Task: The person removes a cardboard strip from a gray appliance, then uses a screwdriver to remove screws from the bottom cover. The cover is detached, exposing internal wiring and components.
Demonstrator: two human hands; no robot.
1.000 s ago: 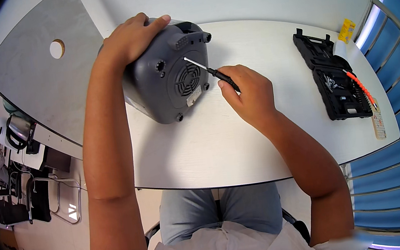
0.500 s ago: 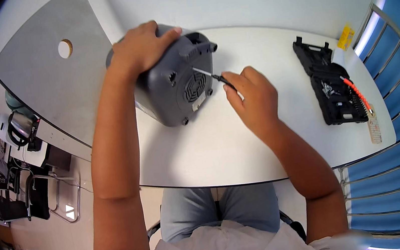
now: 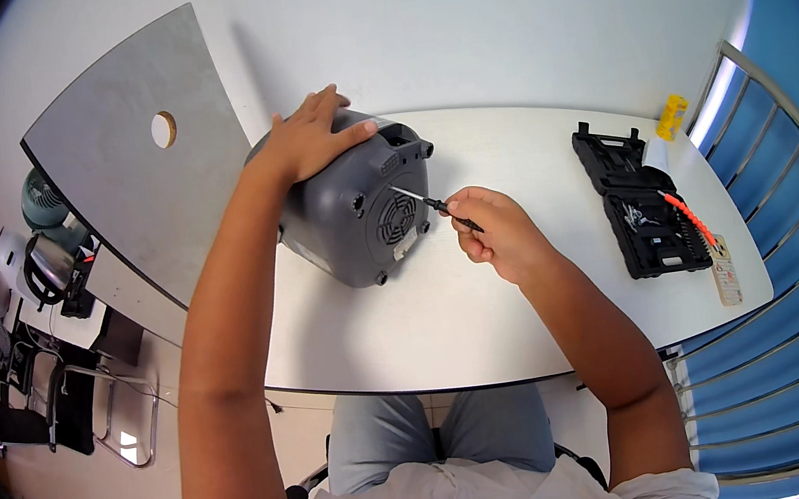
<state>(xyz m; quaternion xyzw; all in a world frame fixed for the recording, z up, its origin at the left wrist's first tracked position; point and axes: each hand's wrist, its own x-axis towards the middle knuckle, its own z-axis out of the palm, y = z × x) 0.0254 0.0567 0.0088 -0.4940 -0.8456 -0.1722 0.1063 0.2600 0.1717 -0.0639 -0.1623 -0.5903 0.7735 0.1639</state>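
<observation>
A dark grey appliance (image 3: 331, 223) with rounded corners lies on its side on the white table, its underside turned toward the right. That underside has a round slotted vent (image 3: 393, 220), stubby feet and a pale label. My left hand (image 3: 310, 143) rests spread over the upper side of the housing, fingers apart, pressing against it. In my right hand (image 3: 501, 233), closed round the handle, is a black screwdriver (image 3: 435, 204). Its thin metal shaft slants up to the left, and the tip meets the underside just above the vent. Whether a screw sits there is too small to tell.
An open black tool case (image 3: 645, 259) with bits lies at the right, a red flexible shaft (image 3: 688, 217) across it. Beside it are a remote control (image 3: 725, 279) and a yellow item (image 3: 672, 117). A grey panel (image 3: 124, 114) stands left; metal railings (image 3: 784, 103) run along the right.
The view has shifted, so the table sits lower in it. My right hand has turned on the handle, its fingers now curled underneath. The left hand stays on the appliance.
</observation>
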